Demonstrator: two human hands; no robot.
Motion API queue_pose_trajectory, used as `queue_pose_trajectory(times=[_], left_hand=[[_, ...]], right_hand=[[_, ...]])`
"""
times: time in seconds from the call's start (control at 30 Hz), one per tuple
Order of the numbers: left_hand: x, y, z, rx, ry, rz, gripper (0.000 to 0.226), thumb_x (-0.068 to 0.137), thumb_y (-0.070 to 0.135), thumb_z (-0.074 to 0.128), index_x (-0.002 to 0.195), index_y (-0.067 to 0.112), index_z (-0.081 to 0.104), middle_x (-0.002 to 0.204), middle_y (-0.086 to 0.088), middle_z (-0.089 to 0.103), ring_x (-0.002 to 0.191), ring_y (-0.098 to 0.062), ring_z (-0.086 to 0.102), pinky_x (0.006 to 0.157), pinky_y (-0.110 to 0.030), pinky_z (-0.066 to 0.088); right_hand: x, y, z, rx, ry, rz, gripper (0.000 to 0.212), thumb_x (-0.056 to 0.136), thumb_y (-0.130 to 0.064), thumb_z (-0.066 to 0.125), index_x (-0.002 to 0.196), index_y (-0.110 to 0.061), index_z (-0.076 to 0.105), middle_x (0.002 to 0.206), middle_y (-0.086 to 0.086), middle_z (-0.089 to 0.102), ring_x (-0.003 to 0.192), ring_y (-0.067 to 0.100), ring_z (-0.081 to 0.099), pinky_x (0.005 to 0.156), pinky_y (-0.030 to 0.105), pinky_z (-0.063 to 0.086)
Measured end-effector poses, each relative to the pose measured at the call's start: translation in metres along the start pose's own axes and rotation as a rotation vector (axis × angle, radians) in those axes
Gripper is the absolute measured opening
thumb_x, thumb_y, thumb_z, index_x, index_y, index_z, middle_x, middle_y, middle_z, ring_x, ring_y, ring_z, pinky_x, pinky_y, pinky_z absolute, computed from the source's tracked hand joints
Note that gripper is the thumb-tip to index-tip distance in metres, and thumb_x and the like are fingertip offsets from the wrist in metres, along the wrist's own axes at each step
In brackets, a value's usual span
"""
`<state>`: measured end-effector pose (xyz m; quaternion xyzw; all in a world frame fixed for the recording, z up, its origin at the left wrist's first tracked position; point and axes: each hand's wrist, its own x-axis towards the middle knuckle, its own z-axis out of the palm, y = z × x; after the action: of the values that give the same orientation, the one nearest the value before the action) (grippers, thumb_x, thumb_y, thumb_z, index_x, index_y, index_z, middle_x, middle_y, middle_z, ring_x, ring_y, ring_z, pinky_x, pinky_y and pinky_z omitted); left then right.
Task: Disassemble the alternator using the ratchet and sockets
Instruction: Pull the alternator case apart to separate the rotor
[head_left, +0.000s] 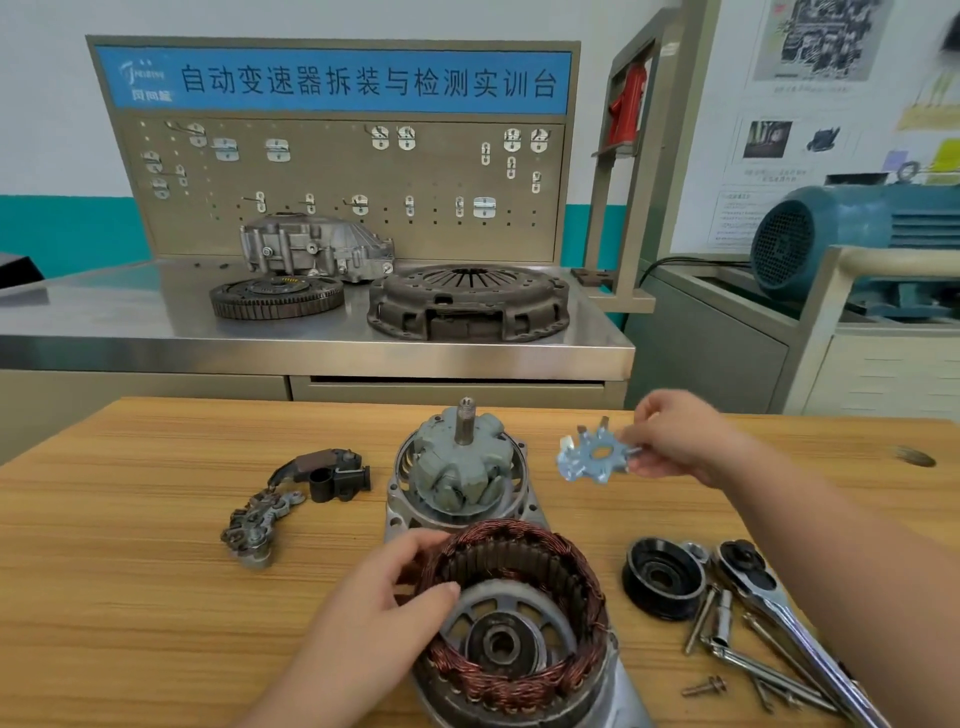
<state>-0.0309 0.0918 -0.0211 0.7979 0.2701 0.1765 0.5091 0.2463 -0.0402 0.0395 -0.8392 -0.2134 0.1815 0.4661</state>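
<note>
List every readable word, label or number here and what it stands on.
"自动变速器拆装与检测实训台": blue banner above the pegboard.
The logo at its left end: too blurred.
Print on the wall posters: too small.
No markings legible on the alternator parts or ratchet.

Near tabletop (130, 519): pale wood, fine straight grain, matt.
Stator winding (519, 691): bare copper wire, reddish, slight lacquer sheen.
End frame (613, 691) under it: cast metal, dull grey, slightly rough.
Rotor (457, 462): grey matt poles.
Shaft (466, 421): bare steel, threaded tip.
Fan plate (592, 460): thin sheet metal, bluish bright plating (shiniest of the small parts).
Pulley (662, 577): black, satin.
Ratchet (769, 597): chrome, mirror-glossy.
Regulator (337, 478): black plastic, matt.
Rectifier (254, 519): dull, grimy metal.
Rear tabletop (156, 322): brushed stainless steel.
Clutch cover (467, 301): brown, rusty, rough.
</note>
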Motion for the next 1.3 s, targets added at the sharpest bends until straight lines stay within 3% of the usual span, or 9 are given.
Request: queue_pose_trajectory(times=[0.27,0.37,0.43,0.53,0.63,0.73,0.83,1.1,1.3], left_hand=[[-0.003,0.015,-0.008,0.336,0.023,0.04,0.035,0.084,0.028,0.063,0.09,0.062,0.06,0.093,0.026,0.069,0.087,0.0,0.063,0.078,-0.021,0.052],[-0.004,0.02,-0.011,0.432,-0.04,0.048,0.033,0.088,0.03,0.057,0.102,0.059,0.057,0.068,0.037,0.063,0.066,0.005,0.06,0.054,-0.013,0.045],[-0.004,0.023,-0.011,0.508,-0.047,0.051,0.034,0.091,0.032,0.053,0.117,0.054,0.053,0.058,0.021,0.063,0.054,0.003,0.055,0.047,-0.014,0.039],[-0.003,0.027,-0.009,0.681,-0.051,0.069,0.031,0.093,0.037,0.047,0.123,0.045,0.049,0.068,0.006,0.066,0.062,-0.004,0.06,0.058,-0.026,0.049],[-0.001,0.035,-0.004,0.838,-0.056,0.061,0.02,0.094,0.042,0.046,0.112,0.035,0.051,0.082,0.011,0.064,0.076,-0.004,0.061,0.064,-0.026,0.053],[0.005,0.035,-0.002,0.857,-0.052,0.039,0.014,0.092,0.03,0.047,0.104,0.027,0.053,0.084,0.008,0.064,0.071,-0.008,0.061,0.055,-0.023,0.049],[0.003,0.034,-0.004,0.779,-0.043,0.035,0.018,0.091,0.022,0.048,0.105,0.026,0.058,0.072,0.008,0.06,0.056,-0.006,0.055,0.044,-0.016,0.036],[-0.013,0.017,-0.073,0.674,0.034,-0.051,0.037,0.09,0.012,0.052,0.124,0.024,0.059,0.065,0.006,0.062,0.035,-0.007,0.053,0.035,-0.018,0.038],[-0.024,-0.014,-0.127,0.635,0.111,-0.132,0.041,0.09,0.008,0.053,0.126,0.026,0.058,0.038,0.002,0.058,0.03,-0.006,0.047,0.035,-0.02,0.037]], right_hand=[[0.024,0.036,0.03,-0.431,-0.123,0.135,0.04,0.093,0.002,0.055,0.131,-0.006,0.052,0.083,0.012,0.064,0.052,0.016,0.058,0.041,0.022,0.048],[0.016,0.029,0.034,-0.796,-0.132,0.034,0.041,0.094,-0.006,0.051,0.135,-0.011,0.054,0.115,0.009,0.065,0.088,0.023,0.067,0.073,0.03,0.058],[0.0,0.016,0.034,-0.977,-0.039,-0.106,0.034,0.097,-0.017,0.049,0.129,-0.016,0.06,0.124,0.006,0.062,0.105,0.024,0.062,0.083,0.032,0.054],[-0.034,-0.006,0.033,-0.829,0.031,-0.331,0.051,0.097,-0.056,0.039,0.094,-0.016,0.07,0.085,0.001,0.07,0.075,0.014,0.065,0.063,0.029,0.051],[-0.085,-0.02,0.041,-0.832,-0.286,-0.32,0.076,0.07,-0.09,0.028,0.06,-0.021,0.059,0.047,-0.004,0.061,0.041,0.005,0.056,0.05,0.024,0.045],[-0.107,-0.014,0.052,-1.05,-0.317,-0.38,0.052,0.083,-0.06,0.054,0.056,-0.018,0.04,0.047,-0.004,0.041,0.041,0.012,0.038,0.042,0.023,0.03],[-0.109,-0.013,0.057,-0.993,-0.231,-0.4,0.04,0.088,-0.03,0.054,0.057,-0.016,0.033,0.052,-0.002,0.032,0.045,0.013,0.029,0.041,0.024,0.022],[-0.116,-0.027,0.12,-0.766,-0.277,-0.551,0.044,0.082,-0.021,0.054,0.049,-0.017,0.025,0.045,-0.004,0.018,0.042,0.014,0.016,0.04,0.024,0.014],[-0.123,-0.058,0.178,-0.686,-0.292,-0.595,0.039,0.082,-0.028,0.054,0.051,-0.016,0.035,0.049,-0.003,0.03,0.045,0.016,0.029,0.043,0.023,0.022]])
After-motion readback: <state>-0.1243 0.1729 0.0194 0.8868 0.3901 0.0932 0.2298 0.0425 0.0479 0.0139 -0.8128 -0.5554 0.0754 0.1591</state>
